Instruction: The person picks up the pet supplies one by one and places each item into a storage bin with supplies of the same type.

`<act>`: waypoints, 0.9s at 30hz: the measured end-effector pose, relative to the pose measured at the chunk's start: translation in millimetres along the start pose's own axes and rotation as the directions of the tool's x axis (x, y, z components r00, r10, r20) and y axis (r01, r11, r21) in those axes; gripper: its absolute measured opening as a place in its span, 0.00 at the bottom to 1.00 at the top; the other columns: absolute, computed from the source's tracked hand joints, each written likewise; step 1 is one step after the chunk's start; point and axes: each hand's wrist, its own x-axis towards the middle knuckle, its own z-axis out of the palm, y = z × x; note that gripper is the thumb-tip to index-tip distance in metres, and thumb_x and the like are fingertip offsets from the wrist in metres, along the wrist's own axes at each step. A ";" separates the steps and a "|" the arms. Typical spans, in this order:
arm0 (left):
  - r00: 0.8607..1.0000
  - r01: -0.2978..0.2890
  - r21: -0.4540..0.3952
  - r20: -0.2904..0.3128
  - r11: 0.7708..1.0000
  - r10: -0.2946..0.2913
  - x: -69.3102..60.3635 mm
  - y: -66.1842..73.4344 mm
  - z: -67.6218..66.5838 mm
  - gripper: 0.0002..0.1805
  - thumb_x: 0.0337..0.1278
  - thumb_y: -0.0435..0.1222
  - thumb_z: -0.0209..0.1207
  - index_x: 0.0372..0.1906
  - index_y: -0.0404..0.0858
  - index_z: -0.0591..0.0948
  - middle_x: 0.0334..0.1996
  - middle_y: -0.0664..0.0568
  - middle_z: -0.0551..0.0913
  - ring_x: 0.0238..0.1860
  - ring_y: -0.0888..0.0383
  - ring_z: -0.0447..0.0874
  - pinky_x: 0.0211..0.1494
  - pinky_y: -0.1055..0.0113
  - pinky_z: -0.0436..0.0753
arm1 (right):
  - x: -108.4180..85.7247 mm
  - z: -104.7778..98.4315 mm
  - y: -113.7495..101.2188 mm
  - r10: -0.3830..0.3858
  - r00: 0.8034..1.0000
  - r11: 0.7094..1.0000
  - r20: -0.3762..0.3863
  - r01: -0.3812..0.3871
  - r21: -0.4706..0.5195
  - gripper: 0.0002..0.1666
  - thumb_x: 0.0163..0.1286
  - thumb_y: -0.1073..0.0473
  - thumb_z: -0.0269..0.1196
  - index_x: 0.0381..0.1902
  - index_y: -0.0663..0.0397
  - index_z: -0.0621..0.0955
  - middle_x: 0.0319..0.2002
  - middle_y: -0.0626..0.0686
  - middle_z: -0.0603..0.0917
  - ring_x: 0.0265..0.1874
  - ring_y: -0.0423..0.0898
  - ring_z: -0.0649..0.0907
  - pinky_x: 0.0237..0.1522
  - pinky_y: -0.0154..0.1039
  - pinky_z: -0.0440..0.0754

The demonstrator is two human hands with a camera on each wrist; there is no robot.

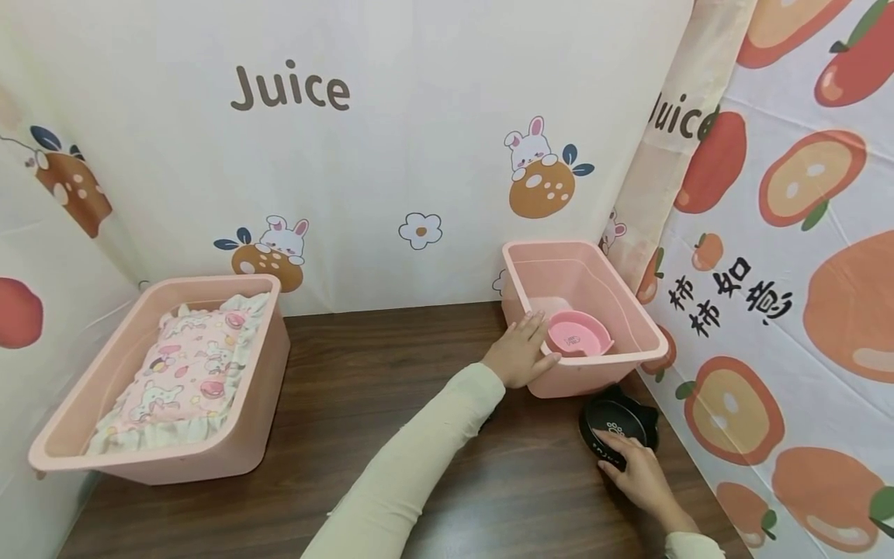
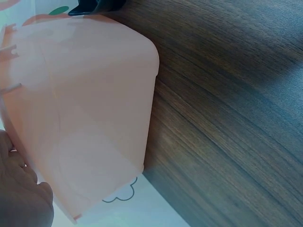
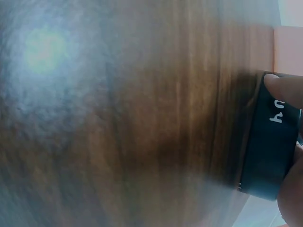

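At the right stands a pink plastic bin [image 1: 520,283] with a round pink bowl [image 1: 578,334] inside it. My left hand [image 1: 520,353] rests on the bin's near left rim, fingers reaching over the edge. The left wrist view has this hand [image 2: 23,189] beside the bin's rim and its outer wall [image 2: 94,104]. In front of the bin, a black cat-eared bowl [image 1: 621,423] with a paw print sits at the right side of the table. My right hand [image 1: 639,473] pinches its near wall. In the right wrist view the black bowl [image 3: 267,142] shows white lettering between the fingers.
A second pink bin [image 1: 272,373] stands at the left, holding a frilled pink-patterned cushion [image 1: 185,369]. Both bins are on a dark wooden table [image 1: 363,380]. Printed curtains [image 1: 391,140] hang behind and along the sides.
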 end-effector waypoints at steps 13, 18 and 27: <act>1.000 0.004 0.011 0.018 1.000 -0.004 0.0 0.1 -2.6 0.38 0.71 0.58 0.37 0.76 0.40 0.50 0.77 0.51 0.44 0.77 0.55 0.40 0.76 0.61 0.49 | 5.2 -6.1 -7.1 0.080 0.995 0.996 0.057 -0.078 -0.041 0.31 0.45 0.71 0.74 0.51 0.54 0.84 0.43 0.61 0.84 0.41 0.59 0.83 0.34 0.54 0.80; 1.000 -0.011 0.005 0.008 1.000 0.011 -3.1 1.3 -7.4 0.38 0.72 0.57 0.37 0.76 0.38 0.51 0.77 0.48 0.46 0.77 0.53 0.42 0.76 0.61 0.50 | 6.5 -6.1 -8.5 0.122 0.990 0.992 0.072 -0.120 -0.038 0.30 0.46 0.70 0.74 0.51 0.52 0.84 0.43 0.59 0.84 0.38 0.54 0.84 0.30 0.48 0.80; 1.000 -0.013 0.001 0.006 1.000 0.013 -3.5 1.3 -7.7 0.38 0.72 0.57 0.36 0.75 0.38 0.52 0.77 0.48 0.47 0.76 0.54 0.42 0.76 0.62 0.49 | 6.8 -4.3 -11.8 0.153 0.986 0.988 0.069 -0.150 -0.048 0.30 0.46 0.70 0.74 0.50 0.51 0.85 0.42 0.60 0.84 0.32 0.51 0.82 0.23 0.37 0.70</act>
